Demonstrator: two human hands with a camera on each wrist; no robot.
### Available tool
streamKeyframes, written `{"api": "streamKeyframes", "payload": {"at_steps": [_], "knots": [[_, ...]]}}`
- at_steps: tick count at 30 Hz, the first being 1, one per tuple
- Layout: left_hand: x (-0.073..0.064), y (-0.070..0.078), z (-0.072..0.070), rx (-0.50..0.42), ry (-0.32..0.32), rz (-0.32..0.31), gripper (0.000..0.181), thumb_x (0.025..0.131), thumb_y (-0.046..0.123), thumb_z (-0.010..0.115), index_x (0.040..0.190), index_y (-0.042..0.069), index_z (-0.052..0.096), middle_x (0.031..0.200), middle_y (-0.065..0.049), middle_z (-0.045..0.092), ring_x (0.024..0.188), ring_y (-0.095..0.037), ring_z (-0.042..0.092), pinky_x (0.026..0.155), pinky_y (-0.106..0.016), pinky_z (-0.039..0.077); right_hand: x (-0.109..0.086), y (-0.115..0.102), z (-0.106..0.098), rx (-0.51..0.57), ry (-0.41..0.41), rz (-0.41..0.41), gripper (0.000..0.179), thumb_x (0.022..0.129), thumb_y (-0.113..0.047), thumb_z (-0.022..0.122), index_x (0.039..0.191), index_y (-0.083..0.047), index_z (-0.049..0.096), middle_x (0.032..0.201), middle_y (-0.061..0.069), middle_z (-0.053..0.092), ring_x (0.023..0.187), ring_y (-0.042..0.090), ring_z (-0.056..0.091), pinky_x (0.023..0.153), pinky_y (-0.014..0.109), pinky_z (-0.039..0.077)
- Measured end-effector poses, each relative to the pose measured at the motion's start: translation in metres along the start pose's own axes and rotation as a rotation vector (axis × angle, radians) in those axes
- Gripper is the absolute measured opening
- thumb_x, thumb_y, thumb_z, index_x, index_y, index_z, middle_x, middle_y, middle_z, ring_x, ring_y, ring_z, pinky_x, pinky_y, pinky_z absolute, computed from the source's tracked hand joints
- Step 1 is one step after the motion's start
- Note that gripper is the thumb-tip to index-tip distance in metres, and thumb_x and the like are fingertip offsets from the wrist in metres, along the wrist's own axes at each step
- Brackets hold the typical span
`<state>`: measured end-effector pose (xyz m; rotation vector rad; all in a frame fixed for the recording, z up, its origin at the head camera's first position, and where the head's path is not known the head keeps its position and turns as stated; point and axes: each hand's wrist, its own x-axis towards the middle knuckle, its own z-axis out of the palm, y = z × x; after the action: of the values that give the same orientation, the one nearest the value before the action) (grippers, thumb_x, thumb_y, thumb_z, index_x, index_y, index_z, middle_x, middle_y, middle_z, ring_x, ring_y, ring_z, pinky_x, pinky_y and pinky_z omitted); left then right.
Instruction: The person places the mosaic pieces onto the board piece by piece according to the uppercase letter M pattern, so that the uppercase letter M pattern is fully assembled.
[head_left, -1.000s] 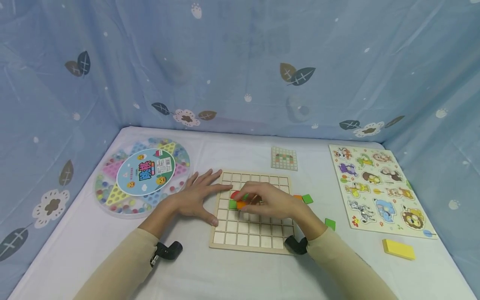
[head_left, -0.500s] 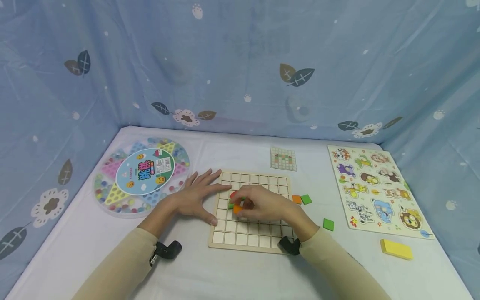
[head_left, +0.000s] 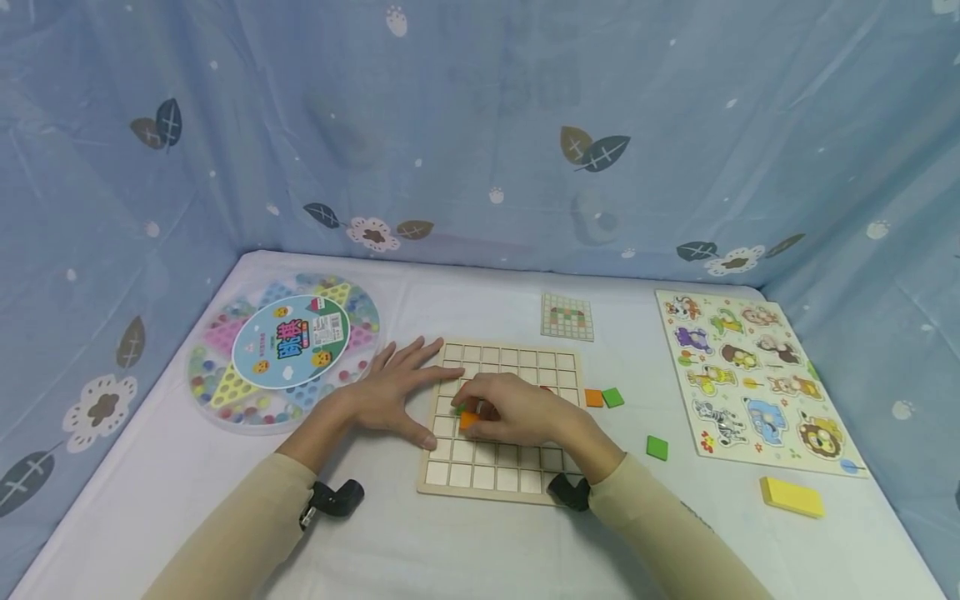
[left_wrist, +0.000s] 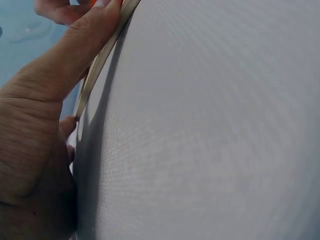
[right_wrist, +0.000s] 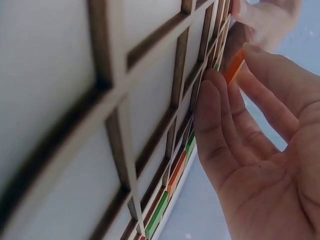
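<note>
Above the left part of the grid board [head_left: 507,497], the right hand [head_left: 510,408] pinches an orange tile [head_left: 468,419] between thumb and fingertips, close over the cells. The left hand [head_left: 393,396] lies at the board's left edge, fingers straight and spread well apart, the thumb on the rim and the index fingertip reaching onto the board; that looks like a good brace, and a light downward press there should stop the frame sliding. A partly covered green tile [head_left: 460,409] shows on the board just beside the held one, so the orange tile is best set down without nudging its neighbour. The step seems to call for squaring the tile to the board's thin dividers first, lowering one edge against a divider, then letting the rest drop flat and tapping it level with a fingertip. A soft pinch near the tile's upper edges would leave its lower side free to enter a cell; fingers wrapped too low could catch on the dividers. Because the right hand hides much of the board, whether the tile touches a cell cannot be told. Farther along the board, the right wrist view shows a seated orange piece [right_wrist: 176,174], which the knuckles should clear.
</note>
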<state>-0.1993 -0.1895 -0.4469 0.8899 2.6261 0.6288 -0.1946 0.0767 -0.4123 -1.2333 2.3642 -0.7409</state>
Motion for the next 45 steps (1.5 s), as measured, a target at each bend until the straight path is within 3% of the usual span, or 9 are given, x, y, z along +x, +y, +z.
{"api": "streamKeyframes", "payload": {"at_steps": [7,12,18,30,38,45], "knots": [[0.002,0.001,-0.002,0.004,-0.001,0.003,0.108,0.066,0.078,0.08,0.159,0.041,0.037,0.174,-0.002,0.001,0.16,-0.035,-0.005,0.121,-0.067,-0.009,-0.001,-0.001,-0.002,0.019,-0.002,-0.001,0.031,0.096,-0.016,0.074,0.126,-0.011,0.068,0.117,0.0,0.07,0.096,0.011,0.066,0.087,0.028,0.056],[0.001,-0.001,-0.001,0.003,0.003,0.0,0.108,0.066,0.077,0.08,0.159,0.041,0.037,0.174,-0.002,0.001,0.159,-0.035,-0.005,0.121,-0.068,-0.009,0.0,0.001,-0.001,0.019,-0.015,0.004,0.031,0.092,-0.01,0.077,0.123,-0.011,0.069,0.109,-0.001,0.07,0.091,0.01,0.066,0.083,0.024,0.056],[-0.001,-0.003,0.001,-0.002,0.015,0.005,0.108,0.066,0.077,0.08,0.158,0.041,0.038,0.174,-0.002,0.001,0.159,-0.036,-0.005,0.121,-0.069,-0.008,0.004,-0.004,-0.001,-0.024,-0.018,0.008,0.03,0.092,-0.014,0.078,0.12,-0.009,0.069,0.099,-0.001,0.069,0.086,0.011,0.065,0.079,0.022,0.054],[-0.001,-0.002,0.0,-0.007,0.016,0.006,0.108,0.066,0.076,0.081,0.158,0.041,0.038,0.174,-0.002,0.002,0.159,-0.036,-0.004,0.121,-0.068,-0.008,0.003,-0.004,-0.002,-0.007,-0.048,0.006,0.031,0.093,-0.017,0.078,0.121,-0.01,0.069,0.098,-0.002,0.071,0.087,0.006,0.065,0.081,0.023,0.056],[0.0,-0.003,0.001,-0.003,0.021,0.012,0.107,0.066,0.075,0.082,0.158,0.04,0.04,0.174,-0.004,0.003,0.159,-0.037,-0.003,0.121,-0.069,-0.008,-0.005,0.003,-0.006,0.076,-0.048,-0.032,0.031,0.094,-0.015,0.076,0.123,-0.01,0.068,0.112,0.0,0.072,0.098,0.008,0.069,0.088,0.022,0.056],[0.002,-0.004,0.002,0.011,0.017,0.016,0.108,0.066,0.077,0.081,0.158,0.041,0.038,0.174,-0.002,0.002,0.16,-0.036,-0.003,0.121,-0.068,-0.008,-0.019,0.008,-0.009,0.153,-0.027,-0.029,0.029,0.095,-0.016,0.075,0.124,-0.011,0.069,0.108,0.0,0.071,0.096,0.007,0.066,0.089,0.025,0.057]]}}
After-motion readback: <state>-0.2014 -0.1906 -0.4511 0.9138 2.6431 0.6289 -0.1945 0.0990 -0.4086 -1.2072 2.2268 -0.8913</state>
